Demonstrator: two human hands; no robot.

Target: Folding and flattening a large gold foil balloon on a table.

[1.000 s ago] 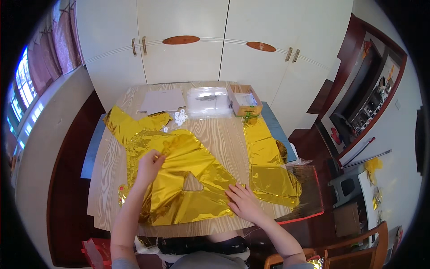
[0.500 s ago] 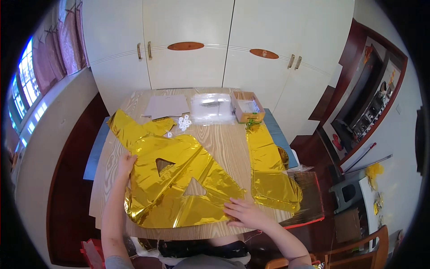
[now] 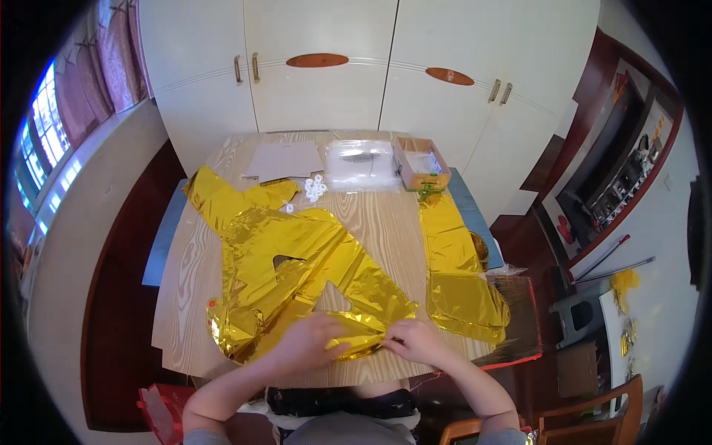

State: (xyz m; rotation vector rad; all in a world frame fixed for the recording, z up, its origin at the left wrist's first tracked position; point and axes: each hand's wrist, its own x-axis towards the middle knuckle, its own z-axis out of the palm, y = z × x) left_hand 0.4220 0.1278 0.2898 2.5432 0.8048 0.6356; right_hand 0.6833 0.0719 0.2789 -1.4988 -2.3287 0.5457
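Note:
A flat, uninflated gold foil balloon [image 3: 297, 245] with two cut-through holes lies creased across the table. My right hand [image 3: 417, 343] pinches its near edge between thumb and fingers, at the lower right. Close by on the left, my left hand [image 3: 311, 343] rests on the foil below the triangular hole, fingers stretched out and thumb apart. A raised fold of foil runs between the two hands. Past the right hand, a second flat gold foil balloon [image 3: 454, 248] hangs partly over the table's right edge.
On the far side of the wooden table [image 3: 189, 297] are grey cards [image 3: 285, 159], small white rolls [image 3: 315, 190], clear plastic bags [image 3: 361, 165] and an open cardboard box [image 3: 426, 178]. A red-edged carton [image 3: 525, 319] stands off the right side, a wooden chair [image 3: 593, 419] nearer.
My left hand has left the balloon's left edge and come over to its near edge. The right hand has closed on the foil there. The near edge is now bunched and folded.

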